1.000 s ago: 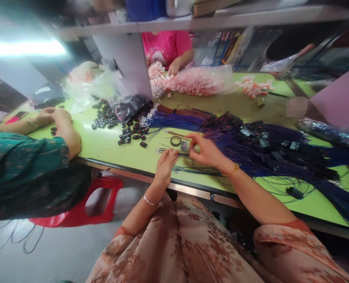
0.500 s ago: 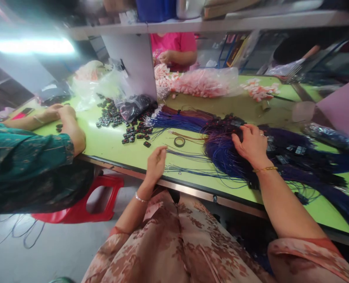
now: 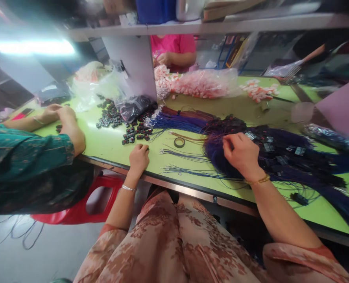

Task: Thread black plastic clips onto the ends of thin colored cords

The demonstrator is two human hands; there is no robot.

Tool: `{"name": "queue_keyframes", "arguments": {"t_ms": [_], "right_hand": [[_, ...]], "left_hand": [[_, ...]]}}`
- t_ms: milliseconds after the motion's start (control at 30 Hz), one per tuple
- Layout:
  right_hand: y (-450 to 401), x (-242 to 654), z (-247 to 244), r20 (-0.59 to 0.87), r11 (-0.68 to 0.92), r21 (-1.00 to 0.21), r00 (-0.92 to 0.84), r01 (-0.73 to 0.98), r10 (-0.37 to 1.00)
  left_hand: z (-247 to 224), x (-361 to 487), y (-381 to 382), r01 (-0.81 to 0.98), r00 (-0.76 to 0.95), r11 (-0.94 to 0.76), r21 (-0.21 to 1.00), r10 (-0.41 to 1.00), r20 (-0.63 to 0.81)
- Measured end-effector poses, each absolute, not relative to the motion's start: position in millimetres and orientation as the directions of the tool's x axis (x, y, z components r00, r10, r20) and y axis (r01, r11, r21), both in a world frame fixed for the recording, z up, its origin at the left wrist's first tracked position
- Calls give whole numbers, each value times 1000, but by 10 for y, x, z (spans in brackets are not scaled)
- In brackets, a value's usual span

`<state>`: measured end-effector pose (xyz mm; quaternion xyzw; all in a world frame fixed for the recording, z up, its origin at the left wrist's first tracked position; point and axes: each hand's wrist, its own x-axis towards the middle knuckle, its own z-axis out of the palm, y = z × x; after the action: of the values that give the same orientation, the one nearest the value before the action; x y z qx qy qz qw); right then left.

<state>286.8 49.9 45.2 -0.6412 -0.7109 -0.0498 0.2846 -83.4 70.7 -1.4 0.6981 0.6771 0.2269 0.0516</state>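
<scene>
My left hand (image 3: 139, 158) is closed near the table's front edge. A small black connector housing (image 3: 147, 149) shows partly at its fingertips, mostly covered by the fingers. To its upper left lie loose black connector housings (image 3: 130, 135), some with red marks. My right hand (image 3: 241, 152) is closed in a pinch over the bundle of blue wires (image 3: 215, 151); what its fingers hold is hidden. Between the hands, thin blue wires with metal tips (image 3: 174, 152) spread over the green tabletop. Just behind them is a roll of tape (image 3: 179, 142).
At the left a co-worker's hands (image 3: 65, 118) rest on the table (image 3: 103, 145). Another person in pink (image 3: 180, 49) sits opposite, behind a bag of pink-white parts (image 3: 204, 83). A shelf (image 3: 174, 28) and a divider panel (image 3: 133, 67) stand ahead. A red stool (image 3: 109, 204) is below left.
My left hand has moved left, off the wire tips to the lone black housing, and closed at it. My right hand has shifted slightly left, its spread fingers drawn into a pinch.
</scene>
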Motion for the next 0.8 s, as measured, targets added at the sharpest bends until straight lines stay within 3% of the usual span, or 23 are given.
{"name": "queue_keyframes", "arguments": {"t_ms": [100,167,333,433,600,700,800], "right_hand": [[317,2464,546,330,430,-460,-300,777,895],[269,2179,503,193,493,-527,-468,692,863],[378,1673,324,7,449,-447,-499,774,867],[436,1537,308,-74,440,-368,-498,819,864],[408,1532,284,-46,476,-393,-534,787,844],[373,1607,236,69,479,-549,-534,684,842],[349,1674,190,92,377,-756,-484,535,870]], "left_hand": [[17,-840,658,833,-44,-128,539,955,294],[34,-828,629,719,-50,-193,668,944,327],[54,-696,504,355,-61,-249,901,956,288],[58,-577,395,100,-85,-151,984,984,159],[59,-434,270,-288,-75,72,955,992,-98],[52,-389,237,-420,0,200,885,975,-220],[47,-333,204,-473,56,263,841,961,-269]]}}
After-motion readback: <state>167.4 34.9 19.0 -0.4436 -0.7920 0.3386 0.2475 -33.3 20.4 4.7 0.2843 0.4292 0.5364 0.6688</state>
